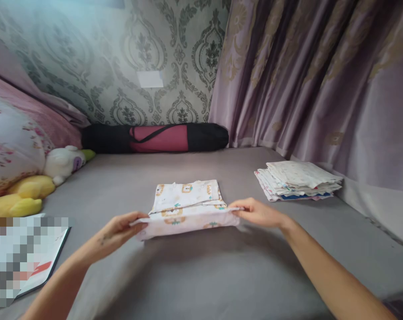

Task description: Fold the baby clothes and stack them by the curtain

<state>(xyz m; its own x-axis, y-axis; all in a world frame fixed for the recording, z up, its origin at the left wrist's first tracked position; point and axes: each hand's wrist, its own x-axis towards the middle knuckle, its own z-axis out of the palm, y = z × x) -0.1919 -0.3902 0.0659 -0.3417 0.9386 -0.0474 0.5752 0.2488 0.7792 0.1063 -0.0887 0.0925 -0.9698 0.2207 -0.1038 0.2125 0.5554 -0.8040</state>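
Note:
A white cloth (188, 204) with orange and green animal prints lies partly folded on the grey bed sheet (194, 275). Its near edge is lifted and held taut between both hands. At the left corner, my left hand (123, 229) pinches the cloth between thumb and fingers. My right hand (259, 212) grips the opposite corner the same way. The far part of the cloth rests flat, with a folded edge running across it. What the cloth is exactly, garment or plain piece, I cannot tell.
To the right stands a stack of folded cloths (297, 180) by the purple curtain (308, 89). A black and red bag (161, 138) lies along the wall. At left are a white plush toy (64, 163), a yellow plush (24, 193) and a partly blurred flat item (51, 262).

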